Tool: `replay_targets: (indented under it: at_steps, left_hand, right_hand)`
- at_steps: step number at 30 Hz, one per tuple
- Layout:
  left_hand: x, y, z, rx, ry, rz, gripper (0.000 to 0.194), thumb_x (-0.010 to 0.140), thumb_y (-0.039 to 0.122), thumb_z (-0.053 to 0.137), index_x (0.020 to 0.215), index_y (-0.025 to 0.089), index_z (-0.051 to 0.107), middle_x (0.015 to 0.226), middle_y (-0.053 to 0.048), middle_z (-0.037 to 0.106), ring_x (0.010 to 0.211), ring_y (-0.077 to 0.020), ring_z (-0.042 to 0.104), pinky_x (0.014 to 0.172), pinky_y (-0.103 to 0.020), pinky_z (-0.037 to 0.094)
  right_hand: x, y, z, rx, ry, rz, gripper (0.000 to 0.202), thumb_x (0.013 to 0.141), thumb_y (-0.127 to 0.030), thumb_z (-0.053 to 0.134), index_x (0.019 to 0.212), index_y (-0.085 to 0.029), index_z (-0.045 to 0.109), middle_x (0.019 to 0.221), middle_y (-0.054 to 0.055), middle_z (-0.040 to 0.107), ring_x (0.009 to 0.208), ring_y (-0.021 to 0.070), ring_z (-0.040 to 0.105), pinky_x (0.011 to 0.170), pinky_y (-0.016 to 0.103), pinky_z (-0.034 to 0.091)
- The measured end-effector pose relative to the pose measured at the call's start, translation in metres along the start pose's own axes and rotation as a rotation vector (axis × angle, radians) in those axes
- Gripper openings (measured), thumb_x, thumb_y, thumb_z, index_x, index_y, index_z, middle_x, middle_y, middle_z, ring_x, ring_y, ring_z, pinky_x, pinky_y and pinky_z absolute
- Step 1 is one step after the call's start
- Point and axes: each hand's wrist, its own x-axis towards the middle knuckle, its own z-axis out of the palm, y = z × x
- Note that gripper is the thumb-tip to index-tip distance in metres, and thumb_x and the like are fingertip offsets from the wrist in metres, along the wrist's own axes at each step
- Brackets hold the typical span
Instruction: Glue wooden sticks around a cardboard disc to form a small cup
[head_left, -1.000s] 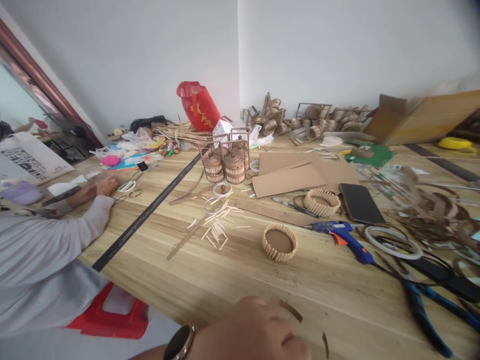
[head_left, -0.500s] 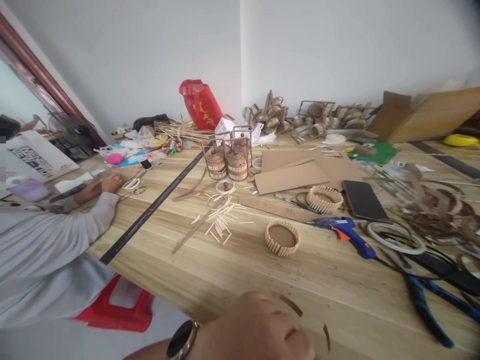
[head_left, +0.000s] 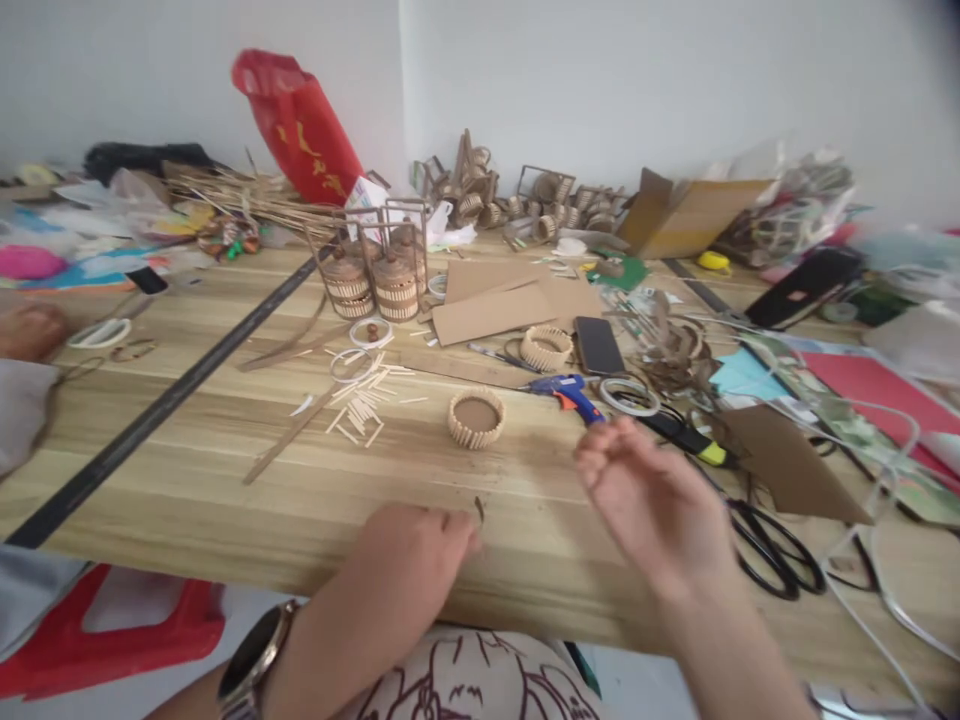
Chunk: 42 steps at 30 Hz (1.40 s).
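Observation:
My left hand [head_left: 412,560], with a watch [head_left: 259,650] on its wrist, rests low on the table with its fingers curled under. Beside its fingertips lies a small dark strip [head_left: 479,510]; what the fingers hold, if anything, is hidden. Raised over the table on the right, my right hand [head_left: 652,500] has its fingers bent in and fingertips bunched, slightly blurred, nothing recognisable in them. Between and beyond the hands sits a round tray [head_left: 476,420] of short wooden sticks around a brown base. A blue glue gun [head_left: 562,390] lies just past my right fingertips.
Loose wooden sticks [head_left: 364,405] and white rings [head_left: 352,365] lie left of centre. Small stick-walled containers [head_left: 396,288] in frames stand behind, near cardboard sheets [head_left: 491,310]. A second stick ring [head_left: 546,347], a phone [head_left: 598,345] and scissors [head_left: 776,555] are rightward. Another person's hand [head_left: 30,330] is far left.
The view has swung right and the scene shifted left. My right hand has come into view. Two dark strips lay by my left hand before; one shows now.

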Motion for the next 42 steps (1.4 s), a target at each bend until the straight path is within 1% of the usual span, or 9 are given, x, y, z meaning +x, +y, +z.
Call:
replay_targets:
  at_steps: [5,11,14,17,19,21,29,36,42]
  left_hand:
    - [0.015,0.0,0.013,-0.015,0.014,0.012,0.018,0.094,0.018,0.042,0.083,0.019,0.056,0.064,-0.001,0.063,0.054,-0.0175,0.06,0.051,-0.026,0.04]
    - [0.039,0.007,0.007,-0.099,0.011,0.1,0.012,0.09,0.012,0.045,0.087,0.02,0.054,0.072,-0.002,0.063,0.064,-0.0199,0.06,0.058,-0.029,0.044]
    - [0.048,0.008,0.001,-0.155,-0.018,0.113,0.013,0.09,0.011,0.045,0.086,0.019,0.054,0.074,-0.003,0.062,0.07,-0.0216,0.06,0.062,-0.031,0.045]
    - [0.056,0.007,0.0,-0.222,-0.043,0.129,0.015,0.09,0.009,0.043,0.09,0.018,0.055,0.082,-0.004,0.063,0.074,-0.022,0.06,0.065,-0.033,0.046]
    - [0.058,0.004,0.004,-0.245,-0.049,0.143,0.017,0.091,0.007,0.041,0.092,0.018,0.054,0.085,-0.004,0.063,0.078,-0.0217,0.06,0.067,-0.033,0.046]
    - [0.059,-0.001,0.008,-0.246,-0.062,0.122,0.017,0.092,0.009,0.04,0.09,0.018,0.054,0.083,-0.004,0.063,0.076,-0.0208,0.06,0.067,-0.031,0.045]
    - [0.048,-0.038,0.018,-0.26,-0.285,-0.263,0.018,0.096,0.019,0.041,0.088,0.021,0.057,0.078,-0.001,0.069,0.074,-0.0177,0.066,0.061,-0.025,0.04]
    - [0.037,-0.048,0.04,-0.152,-0.275,-0.382,0.016,0.097,0.021,0.038,0.097,0.019,0.054,0.076,-0.002,0.067,0.069,-0.0201,0.064,0.059,-0.028,0.041]
    - [0.034,-0.046,0.048,-0.02,0.031,-0.288,0.013,0.092,0.014,0.045,0.091,0.017,0.058,0.107,-0.011,0.057,0.098,-0.0263,0.052,0.082,-0.04,0.045]
  right_hand:
    - [-0.014,0.001,0.015,0.731,-0.008,0.351,0.015,0.071,-0.028,0.063,0.085,-0.027,0.059,0.078,-0.001,0.057,0.075,0.0148,0.06,0.078,0.032,0.053]
    - [-0.016,0.01,0.021,0.822,-0.009,0.426,0.018,0.067,-0.024,0.067,0.083,-0.027,0.059,0.076,-0.002,0.056,0.072,0.0129,0.059,0.076,0.028,0.052]
    - [-0.018,0.018,0.018,0.634,-0.06,0.318,0.012,0.076,-0.03,0.063,0.087,-0.028,0.058,0.082,-0.001,0.059,0.08,0.016,0.061,0.079,0.032,0.051]
    - [-0.02,0.022,0.018,0.046,-0.188,0.104,0.012,0.084,-0.032,0.059,0.094,-0.027,0.06,0.093,0.004,0.064,0.093,0.0208,0.059,0.084,0.037,0.047]
    - [-0.019,0.025,0.017,-0.335,-0.263,-0.017,0.008,0.087,-0.031,0.057,0.087,-0.025,0.062,0.085,0.004,0.065,0.085,0.0208,0.059,0.079,0.035,0.046]
    - [-0.017,0.028,0.015,-0.537,-0.299,-0.066,0.019,0.09,-0.031,0.05,0.076,-0.023,0.059,0.072,0.003,0.062,0.072,0.019,0.058,0.07,0.032,0.046]
    - [-0.009,0.055,-0.024,-0.974,-0.325,0.11,0.027,0.089,-0.037,0.039,0.068,-0.025,0.048,0.061,0.002,0.062,0.055,0.0197,0.06,0.05,0.027,0.039]
    - [-0.012,0.057,-0.029,-1.038,-0.363,0.202,0.027,0.09,-0.041,0.037,0.072,-0.025,0.048,0.066,0.003,0.067,0.058,0.0214,0.063,0.051,0.028,0.041]
    - [-0.016,0.061,-0.033,-1.096,-0.352,0.152,0.022,0.089,-0.039,0.042,0.073,-0.025,0.045,0.065,0.003,0.065,0.059,0.0213,0.063,0.054,0.028,0.042]
